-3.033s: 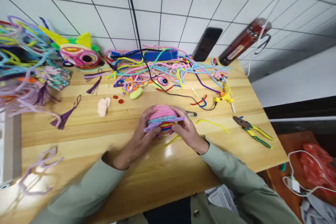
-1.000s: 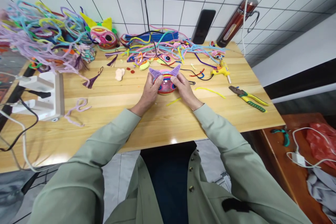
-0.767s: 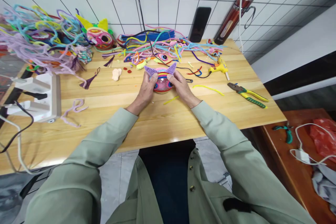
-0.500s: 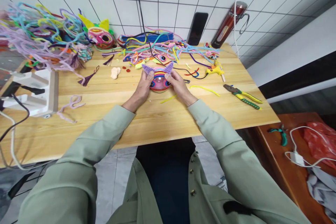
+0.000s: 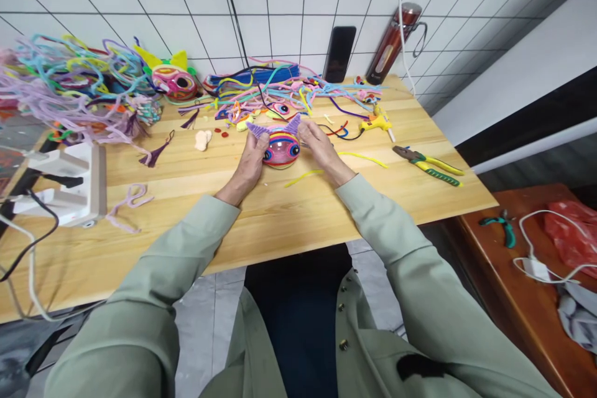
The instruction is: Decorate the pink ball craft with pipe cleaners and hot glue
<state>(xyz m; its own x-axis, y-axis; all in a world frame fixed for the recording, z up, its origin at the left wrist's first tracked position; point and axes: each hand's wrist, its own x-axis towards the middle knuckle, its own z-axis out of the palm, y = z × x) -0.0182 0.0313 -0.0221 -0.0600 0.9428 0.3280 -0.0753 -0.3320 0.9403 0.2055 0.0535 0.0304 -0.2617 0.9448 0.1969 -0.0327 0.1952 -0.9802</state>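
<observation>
A round pink ornament [image 5: 281, 150] with ringed eyes and two purple pointed ears is held above the wooden table. My left hand [image 5: 252, 161] grips its left side, the thumb near the base of the left ear. With fingers closed on the right purple ear [image 5: 293, 124], my right hand [image 5: 319, 143] is at the ornament's upper right. Yellow pipe cleaner pieces [image 5: 362, 158] lie on the table beside and below my right hand. Behind the ornament is another pink piece with one eye [image 5: 281, 109].
Tangled pipe cleaners [image 5: 69, 84] and a yellow-eared ornament [image 5: 175, 81] fill the back left. A power strip [image 5: 96, 180] stands at left. At right are a glue gun [image 5: 377, 122], pliers [image 5: 426, 165], a phone [image 5: 340, 54] and a flask [image 5: 394, 43].
My right hand has moved from the ornament's right side up to its right ear, uncovering the right eye. The camera view has shifted slightly.
</observation>
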